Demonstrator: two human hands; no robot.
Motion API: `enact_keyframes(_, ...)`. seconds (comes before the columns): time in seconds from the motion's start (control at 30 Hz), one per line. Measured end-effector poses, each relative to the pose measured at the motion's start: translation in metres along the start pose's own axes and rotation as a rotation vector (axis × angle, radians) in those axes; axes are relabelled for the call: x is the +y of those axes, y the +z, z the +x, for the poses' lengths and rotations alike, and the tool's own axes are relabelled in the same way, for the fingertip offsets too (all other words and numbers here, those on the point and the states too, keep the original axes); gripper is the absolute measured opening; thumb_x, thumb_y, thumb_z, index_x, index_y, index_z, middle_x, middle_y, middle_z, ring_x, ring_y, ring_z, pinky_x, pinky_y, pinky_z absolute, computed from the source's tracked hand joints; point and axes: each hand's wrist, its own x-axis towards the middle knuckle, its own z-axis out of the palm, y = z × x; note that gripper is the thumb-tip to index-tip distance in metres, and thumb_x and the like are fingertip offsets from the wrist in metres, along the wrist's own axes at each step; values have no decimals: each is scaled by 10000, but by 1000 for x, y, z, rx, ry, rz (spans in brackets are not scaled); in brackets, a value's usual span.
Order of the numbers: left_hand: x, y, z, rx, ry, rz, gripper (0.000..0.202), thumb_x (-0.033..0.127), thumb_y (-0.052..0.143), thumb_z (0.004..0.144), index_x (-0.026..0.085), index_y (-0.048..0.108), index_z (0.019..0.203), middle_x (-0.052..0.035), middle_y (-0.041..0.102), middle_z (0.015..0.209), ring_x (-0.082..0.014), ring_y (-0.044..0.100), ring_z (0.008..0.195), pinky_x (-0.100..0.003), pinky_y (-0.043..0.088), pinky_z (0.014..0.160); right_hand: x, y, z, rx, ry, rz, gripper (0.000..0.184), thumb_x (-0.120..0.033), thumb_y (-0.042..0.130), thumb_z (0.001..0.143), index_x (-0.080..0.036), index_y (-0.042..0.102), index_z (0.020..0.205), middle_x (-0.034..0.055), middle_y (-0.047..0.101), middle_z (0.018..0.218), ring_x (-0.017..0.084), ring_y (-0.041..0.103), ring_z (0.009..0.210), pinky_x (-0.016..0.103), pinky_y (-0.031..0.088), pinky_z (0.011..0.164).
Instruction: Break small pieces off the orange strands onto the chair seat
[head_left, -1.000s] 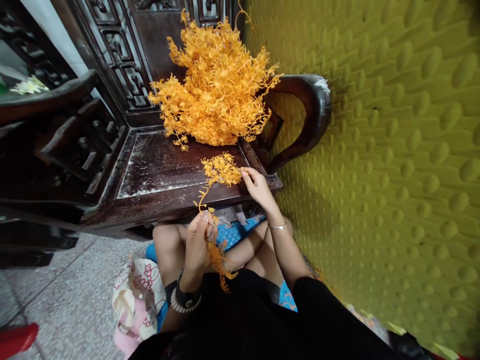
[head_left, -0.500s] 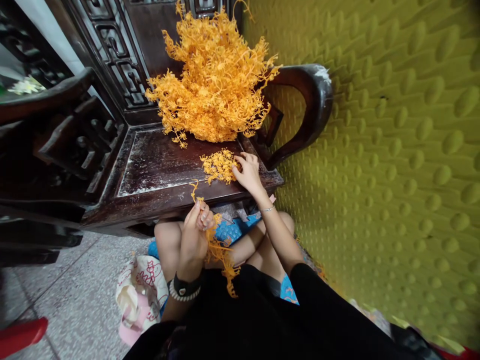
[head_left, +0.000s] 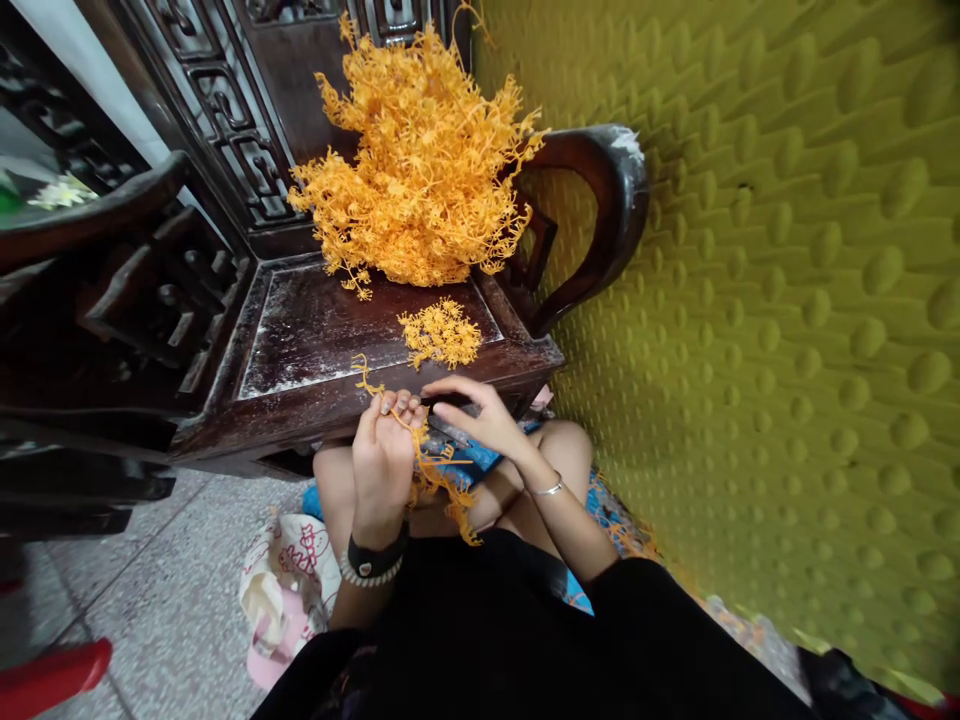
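Sprig [head_left: 439, 480] of orange fronds over the lap.
Left hand [head_left: 382, 455] clamps it; right hand [head_left: 480, 415], fingers apart, just beside.

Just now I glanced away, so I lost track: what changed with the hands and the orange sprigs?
The right hand left the small clump on the chair seat and drew back beside the left hand. The left hand keeps gripping its orange strand; clump and big pile stayed.

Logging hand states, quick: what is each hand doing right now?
Left hand: closed on an orange sprig.
Right hand: open, fingers out beside the sprig.
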Motion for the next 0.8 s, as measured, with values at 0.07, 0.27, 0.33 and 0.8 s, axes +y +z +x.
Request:
enact_keyframes(0.07, 2, -2, -1, -52, -20, 15, 125, 242, 521, 845, 180, 507, 738, 3, 530, 743, -102, 571, 709, -224, 489, 728, 2, 5, -7, -144, -31, -8, 277, -393, 655, 817, -187, 665, 1003, 58, 712, 981, 173, 654, 917, 321, 506, 860)
enact_keyframes(0.27, 7, -6, -3, -137, -14, 94, 138, 293, 548, 810, 195, 502, 725, 1, 539, 741, -112, 575, 715, -241, 493, 748, 4, 13, -20, -262, -95, -10, 274, -421, 606, 851, -194, 574, 700, -7, 550, 664, 138, 532, 691, 294, 445, 718)
enact_keyframes(0.33, 6, -8, -4, -132, 33, 189, 144, 336, 546, 830, 198, 546, 789, -12, 581, 794, -123, 598, 761, -250, 500, 767, -1, 12, -23, -182, -62, 21, 287, -386, 551, 889, -193, 524, 678, -9, 509, 667, 126, 494, 660, 273, 419, 658)
enact_keyframes(0.8, -4, -26, -5, -253, -129, 732, 209, 267, 824, 620, 145, 698, 733, -24, 690, 688, -124, 625, 652, -218, 499, 652, -18, -9, -29, 37, 58, -53, 418, -371, 558, 884, -197, 387, 544, -20, 452, 574, 109, 417, 555, 264, 339, 549)
